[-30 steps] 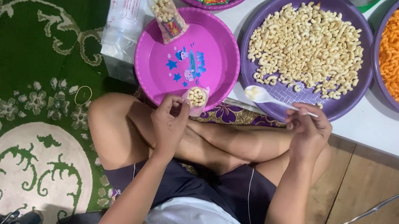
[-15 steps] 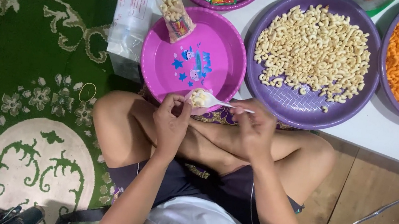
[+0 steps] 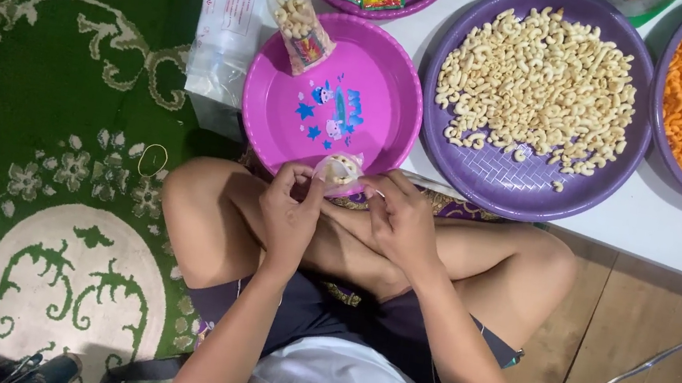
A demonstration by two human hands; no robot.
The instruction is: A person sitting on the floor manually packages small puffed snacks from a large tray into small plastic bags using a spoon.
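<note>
My left hand [image 3: 291,211] and right hand [image 3: 398,220] both pinch a small clear plastic bag of pale snack pieces [image 3: 339,169] | over near rim of round pink plastic tray [image 3: 281,111]

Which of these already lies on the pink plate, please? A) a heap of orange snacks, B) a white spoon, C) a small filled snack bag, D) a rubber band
C: a small filled bag of pale snacks rests on the far rim of the pink plate, while both hands, left hand and right hand, hold another small bag at its near edge.
</note>
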